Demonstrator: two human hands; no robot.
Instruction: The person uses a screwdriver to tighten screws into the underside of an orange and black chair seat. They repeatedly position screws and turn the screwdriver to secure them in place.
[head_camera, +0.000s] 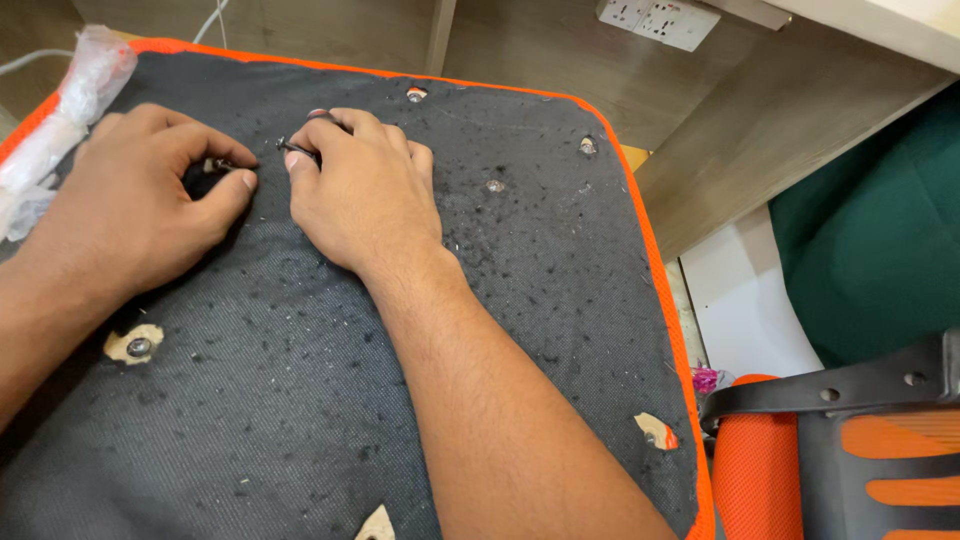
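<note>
**Both hands pinch small hardware on an upturned seat base**

The left hand (135, 205) lies in the upper left of the frame, knuckles up, fingers curled in and nearly closed. Its thumb and forefinger nip a small dark metal piece (215, 165), of which only the tip shows between the fingertips; what kind of piece it is cannot be told. The left forearm comes in from the left edge, low and flat on the fabric.

The right hand (362, 190) sits just beside it, a little right of the left hand, palm down, fingers bent close together. Its thumb and forefinger grip a short dark bolt (297, 149) that points toward the left hand, the two pieces near each other but apart. The right forearm runs down from the wrist to the bottom centre of the frame.

Both hands rest on the seat base (520, 300), a broad panel covered in black speckled fabric with an orange rim, filling most of the picture. Metal threaded inserts (139, 347) show in torn spots of the fabric, one at lower left below the left wrist, others along the top and right edges. A clear plastic bag (60, 120) lies at the upper left edge, just beside the left hand. An orange and black chair part (860, 450) sits in the lower right corner, well apart from the hands.
</note>
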